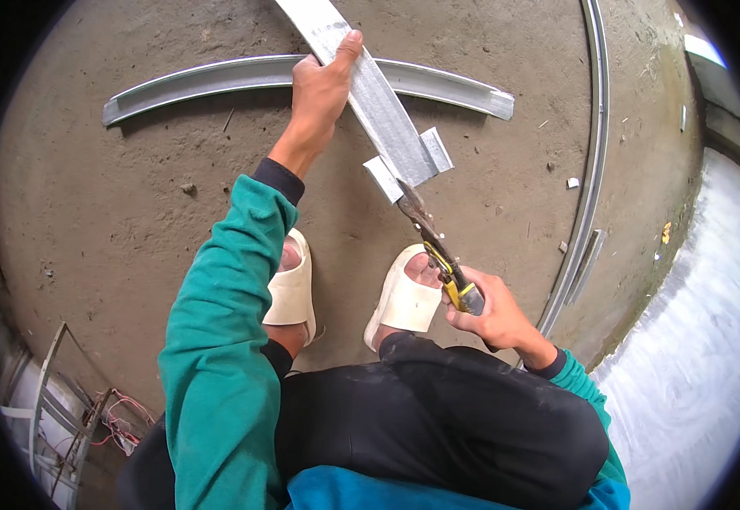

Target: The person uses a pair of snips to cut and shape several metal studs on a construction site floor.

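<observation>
My left hand [321, 95] grips a galvanized metal channel [380, 102] held diagonally, thumb on top. At the channel's lower end, two short flaps [435, 148] are bent out to either side. Metal snips [432, 242] with dark jaws and yellow-and-black handles meet that end near the left flap; whether the jaws bite into it I cannot make out. My right hand [485, 310] is closed around the snips' handles. Another curved-looking channel [157, 95] lies crosswise on the ground behind the held piece.
A long metal track [597, 136] runs along the right, beside a short offcut [586, 265]. My sandalled feet [406, 302] stand on rough grey concrete [106, 221] with small debris. At lower left are a metal frame [47, 387] and red wires [128, 421]. A white surface [676, 340] borders the right.
</observation>
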`<state>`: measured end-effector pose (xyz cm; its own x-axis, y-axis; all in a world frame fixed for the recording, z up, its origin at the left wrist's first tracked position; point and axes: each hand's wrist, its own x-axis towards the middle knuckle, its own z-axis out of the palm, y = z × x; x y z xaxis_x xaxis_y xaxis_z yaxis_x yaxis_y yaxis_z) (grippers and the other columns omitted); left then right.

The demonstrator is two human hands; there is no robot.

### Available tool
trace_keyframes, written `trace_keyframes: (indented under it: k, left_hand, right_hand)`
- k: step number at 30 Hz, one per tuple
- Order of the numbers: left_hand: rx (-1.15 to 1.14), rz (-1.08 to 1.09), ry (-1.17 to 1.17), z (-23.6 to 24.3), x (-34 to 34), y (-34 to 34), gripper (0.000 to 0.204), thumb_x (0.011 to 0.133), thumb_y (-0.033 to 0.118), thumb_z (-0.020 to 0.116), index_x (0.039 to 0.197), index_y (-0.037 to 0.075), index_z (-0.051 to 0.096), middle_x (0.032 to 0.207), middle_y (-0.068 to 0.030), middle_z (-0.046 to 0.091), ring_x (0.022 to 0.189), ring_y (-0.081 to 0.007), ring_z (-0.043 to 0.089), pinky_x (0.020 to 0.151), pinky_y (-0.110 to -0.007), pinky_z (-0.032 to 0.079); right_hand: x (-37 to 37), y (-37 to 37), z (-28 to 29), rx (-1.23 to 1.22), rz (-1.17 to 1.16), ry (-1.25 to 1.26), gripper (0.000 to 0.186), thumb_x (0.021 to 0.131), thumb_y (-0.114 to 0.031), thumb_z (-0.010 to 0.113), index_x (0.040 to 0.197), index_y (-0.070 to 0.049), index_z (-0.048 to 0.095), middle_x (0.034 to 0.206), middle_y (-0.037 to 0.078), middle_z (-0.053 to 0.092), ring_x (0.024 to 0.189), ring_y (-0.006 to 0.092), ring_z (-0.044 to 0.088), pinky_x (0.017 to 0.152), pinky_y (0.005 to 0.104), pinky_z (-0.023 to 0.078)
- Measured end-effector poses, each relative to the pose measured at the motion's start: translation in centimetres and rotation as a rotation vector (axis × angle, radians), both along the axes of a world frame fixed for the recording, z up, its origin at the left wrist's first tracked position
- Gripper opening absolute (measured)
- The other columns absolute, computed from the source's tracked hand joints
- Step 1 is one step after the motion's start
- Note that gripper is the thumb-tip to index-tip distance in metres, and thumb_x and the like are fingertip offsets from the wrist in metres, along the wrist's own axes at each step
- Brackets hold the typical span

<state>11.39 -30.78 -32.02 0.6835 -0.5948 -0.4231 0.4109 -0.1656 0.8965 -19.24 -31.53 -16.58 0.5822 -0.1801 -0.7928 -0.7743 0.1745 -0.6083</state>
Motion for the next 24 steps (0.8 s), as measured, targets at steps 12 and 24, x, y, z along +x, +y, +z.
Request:
trace_keyframes:
  k: [12,24]
  left_hand:
    - [0.03,0.023,0.03,0.3,-0.2,0.1,0.05,0.09,0.045,0.07,0.094,-0.004,0.065,0.084,-0.0045,0.065,0.075,-0.0097,0.057,0.067,-0.025,0.048]
    - [0.027,0.043,0.047,-0.1,-1.2,-0.6,0.05,0.089,0.045,0.07,0.096,-0.004,0.066,0.086,-0.0058,0.067,0.077,-0.0108,0.059,0.071,-0.025,0.048]
  right_hand:
    - [-0.8,1.2,-1.0,0.007,-0.062,0.017,0.045,0.073,-0.009,0.066,0.118,-0.004,0.061,0.087,0.008,0.062,0.084,0.0188,0.059,0.08,0.0339,0.046]
    - [-0.4,1.9,-0.2,-0.096,-0.031,0.125,0.039,0.071,-0.008,0.065,0.109,-0.004,0.059,0.084,0.002,0.059,0.081,0.0146,0.057,0.077,0.0302,0.047]
